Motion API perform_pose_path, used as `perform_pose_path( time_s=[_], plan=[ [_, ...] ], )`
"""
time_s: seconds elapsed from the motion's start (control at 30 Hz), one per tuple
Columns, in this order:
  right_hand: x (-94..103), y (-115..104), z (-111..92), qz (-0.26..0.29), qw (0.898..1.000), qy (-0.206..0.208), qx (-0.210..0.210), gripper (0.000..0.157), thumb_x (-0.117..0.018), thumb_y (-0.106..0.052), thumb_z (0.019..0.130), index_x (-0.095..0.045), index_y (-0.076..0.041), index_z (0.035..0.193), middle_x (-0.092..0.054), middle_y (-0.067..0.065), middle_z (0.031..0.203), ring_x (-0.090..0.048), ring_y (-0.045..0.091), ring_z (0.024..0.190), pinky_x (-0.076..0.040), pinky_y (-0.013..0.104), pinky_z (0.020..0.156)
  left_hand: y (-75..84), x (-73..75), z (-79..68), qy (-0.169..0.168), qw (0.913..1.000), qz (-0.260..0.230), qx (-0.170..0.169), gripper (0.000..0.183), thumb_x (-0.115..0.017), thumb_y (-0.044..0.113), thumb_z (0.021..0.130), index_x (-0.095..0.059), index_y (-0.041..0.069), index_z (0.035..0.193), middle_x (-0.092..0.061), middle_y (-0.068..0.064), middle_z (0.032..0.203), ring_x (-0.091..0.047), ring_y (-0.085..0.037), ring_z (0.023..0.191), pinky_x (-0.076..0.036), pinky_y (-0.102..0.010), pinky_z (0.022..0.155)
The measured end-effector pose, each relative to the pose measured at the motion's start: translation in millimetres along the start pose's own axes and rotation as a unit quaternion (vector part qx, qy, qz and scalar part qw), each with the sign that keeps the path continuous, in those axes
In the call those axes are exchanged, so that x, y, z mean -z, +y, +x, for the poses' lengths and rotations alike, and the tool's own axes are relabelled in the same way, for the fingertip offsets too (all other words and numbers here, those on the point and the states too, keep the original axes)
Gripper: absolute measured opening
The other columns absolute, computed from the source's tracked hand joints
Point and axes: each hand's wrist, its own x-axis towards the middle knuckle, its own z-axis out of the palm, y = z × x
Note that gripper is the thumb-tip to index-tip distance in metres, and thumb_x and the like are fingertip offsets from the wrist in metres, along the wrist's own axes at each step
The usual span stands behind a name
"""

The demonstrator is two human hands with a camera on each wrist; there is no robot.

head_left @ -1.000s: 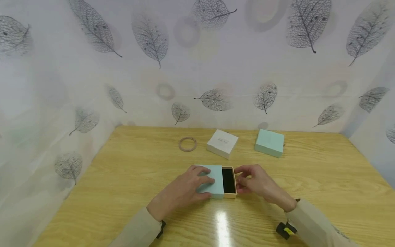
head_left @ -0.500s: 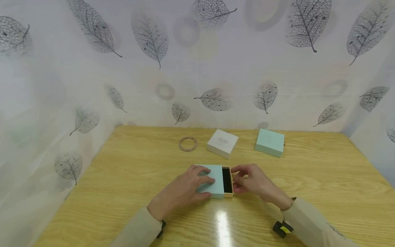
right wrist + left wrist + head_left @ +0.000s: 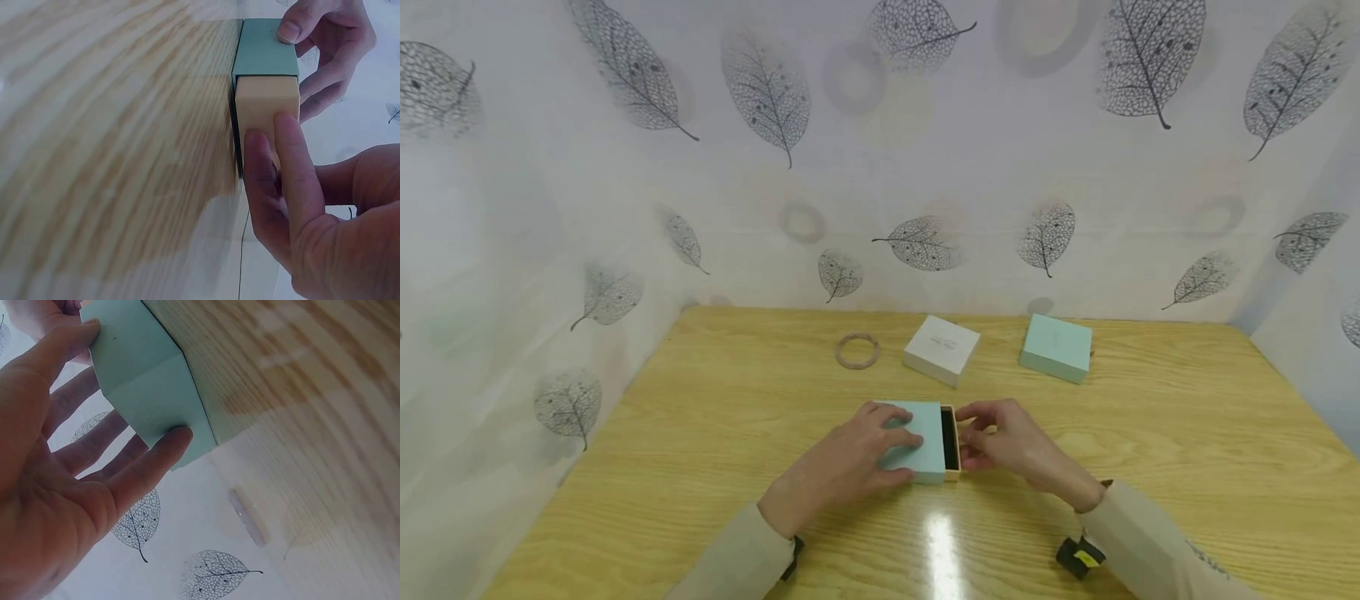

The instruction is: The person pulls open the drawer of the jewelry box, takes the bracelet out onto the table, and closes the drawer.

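A light teal box sleeve (image 3: 928, 458) lies on the table, and its tan-edged inner drawer (image 3: 952, 475) with a black lining sticks out a little on the right. My left hand (image 3: 861, 454) grips the sleeve, with fingers spread over the top and the thumb along the near side. In the left wrist view, one fingertip of that hand rests on the sleeve's end face (image 3: 150, 419). My right hand (image 3: 1011, 446) presses its fingertips against the drawer's tan end (image 3: 265, 106), its fingers fairly straight in the right wrist view.
Farther back on the wooden table (image 3: 737, 400) lie a pinkish-brown bangle (image 3: 857, 364), a white box (image 3: 942, 346) with small print on top, and a second teal box (image 3: 1056, 346). Behind them hangs a pale leaf-patterned cloth (image 3: 880, 183).
The drawer has slid left, farther into the sleeve, so less black lining shows. My right hand has moved left along with it; my left hand stays in place on the sleeve.
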Motion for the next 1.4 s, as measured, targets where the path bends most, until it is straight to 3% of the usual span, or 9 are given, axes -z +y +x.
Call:
perform_pose_path(
  time_s=[1.4],
  plan=[
    [-8.7,-3.6,3.4,0.005,1.0,-0.009,0.012,0.037,-0.057,0.004,0.1,-0.055,0.013,0.135,-0.065,0.02,0.104,-0.07,0.015,0.08,-0.063,0.025,0.069,-1.5,-2.0,-0.4,0.01,0.9999,0.0,-0.003,0.037,-0.076,0.034,0.093,-0.073,0.017,0.126,-0.06,-0.011,0.142,-0.055,-0.029,0.131,-0.053,-0.041,0.107]
  ],
)
